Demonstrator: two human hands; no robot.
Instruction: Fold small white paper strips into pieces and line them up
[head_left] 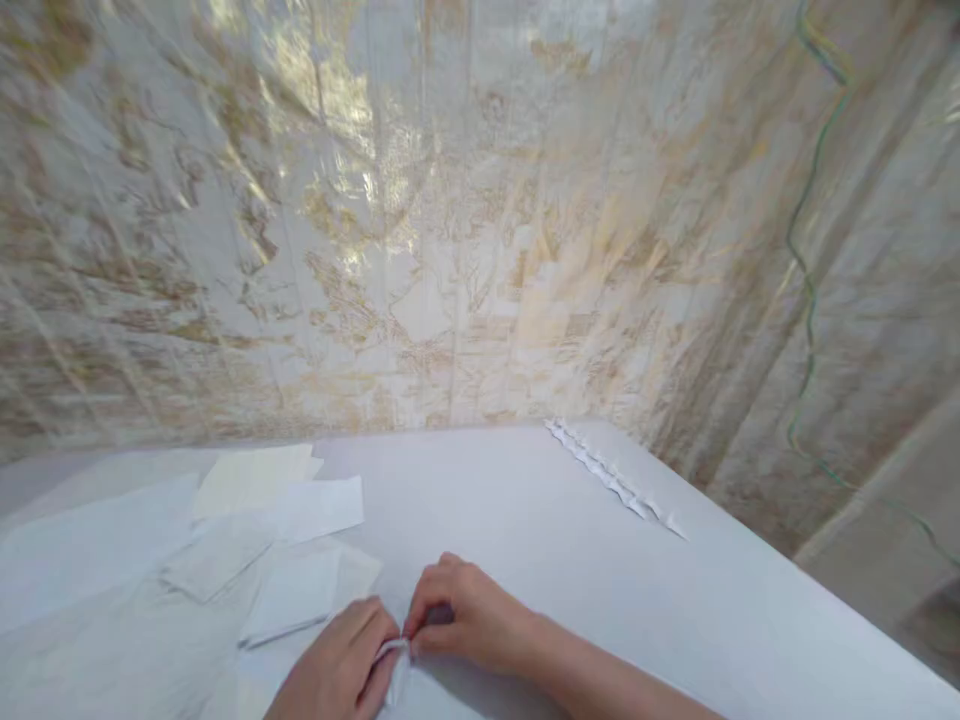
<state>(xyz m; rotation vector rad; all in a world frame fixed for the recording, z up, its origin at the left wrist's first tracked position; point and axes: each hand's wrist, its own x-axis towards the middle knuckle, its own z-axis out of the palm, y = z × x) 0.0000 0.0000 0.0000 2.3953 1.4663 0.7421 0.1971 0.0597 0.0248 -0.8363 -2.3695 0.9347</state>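
My left hand [346, 655] is closed on a small white strip of paper [399, 675] at the bottom middle of the view. My right hand [457, 612] meets it from the right, thumb and forefinger pinched at the same paper's upper end. The paper looks folded or gathered between the fingertips; its lower part is partly hidden by my left hand and the frame edge. Just left of my hands lies a small white stack of paper [294, 597] on the table.
White and cream sheets [251, 480] spread over the left of the white table [480, 500]. A row of crinkled white paper pieces [600, 468] lies at the back right. Patterned plastic sheeting [450, 250] hangs behind, and a green cord [811, 300] runs down at right.
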